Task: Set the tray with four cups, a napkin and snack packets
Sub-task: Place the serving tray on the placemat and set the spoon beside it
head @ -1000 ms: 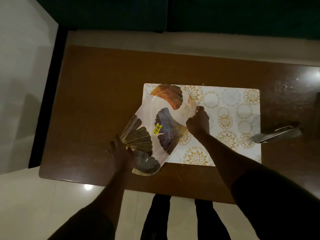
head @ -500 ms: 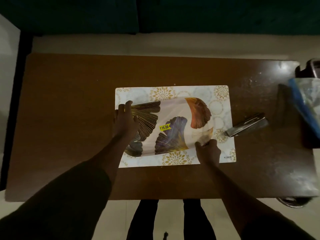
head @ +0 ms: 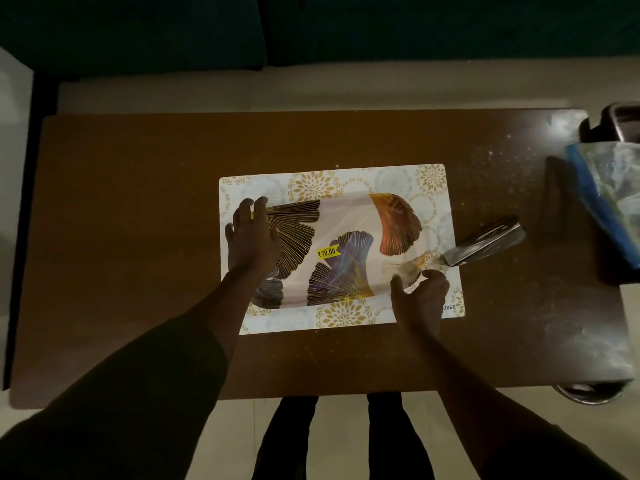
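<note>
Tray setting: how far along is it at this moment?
Done: the leaf-print tray lies flat on the placemat. In hand: the left hand rests on its left end, the right hand at its near right corner. Left: cups, napkin and snack packets; none are on the tray.

tray [head: 349, 237] on placemat [head: 339, 181], placemat on table [head: 138, 202]

Table [head: 121, 237] left of placemat [head: 346, 320] lying bare; right side crowded by metal tool [head: 485, 242], plastic bag [head: 609, 199], dark container [head: 620, 128].
</note>
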